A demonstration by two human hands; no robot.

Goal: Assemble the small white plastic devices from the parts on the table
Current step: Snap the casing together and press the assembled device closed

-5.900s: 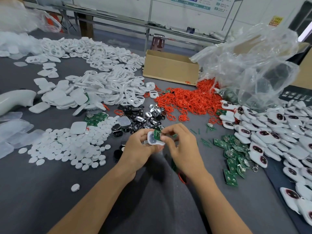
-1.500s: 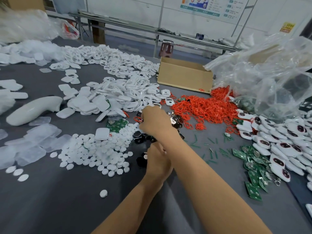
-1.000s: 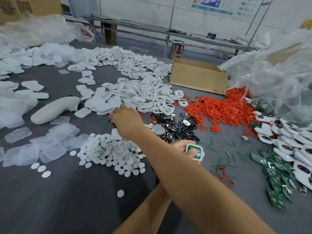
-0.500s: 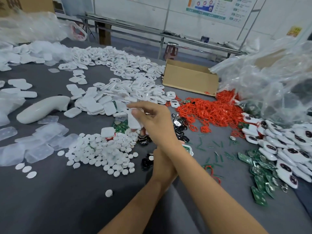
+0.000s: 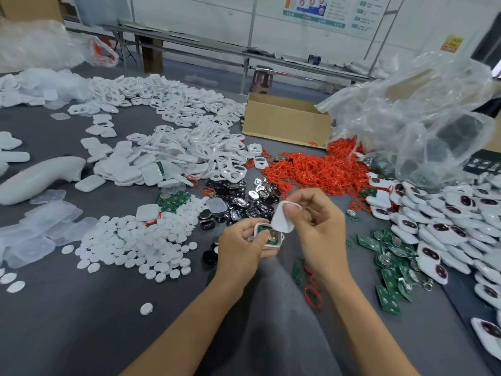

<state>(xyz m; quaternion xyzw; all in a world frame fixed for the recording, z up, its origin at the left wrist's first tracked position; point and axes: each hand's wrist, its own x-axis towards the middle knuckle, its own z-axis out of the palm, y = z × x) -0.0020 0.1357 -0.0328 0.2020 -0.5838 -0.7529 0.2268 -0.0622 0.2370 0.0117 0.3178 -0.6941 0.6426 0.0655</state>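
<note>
At lower centre of the frame, the left grip (image 5: 241,246) clasps the open shell (image 5: 274,245), its green board (image 5: 262,228) showing. The right grip (image 5: 318,226), back from the white pile (image 5: 151,169) at centre left, now pinches a cover (image 5: 282,219) just above the shell, likely ready to be pressed on.

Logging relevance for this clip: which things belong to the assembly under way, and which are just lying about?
In hand: open white shell with green board, held by left hand; white cover, pinched by right hand.
Lying about: cardboard box; clear plastic bag; white curved handle.
</note>
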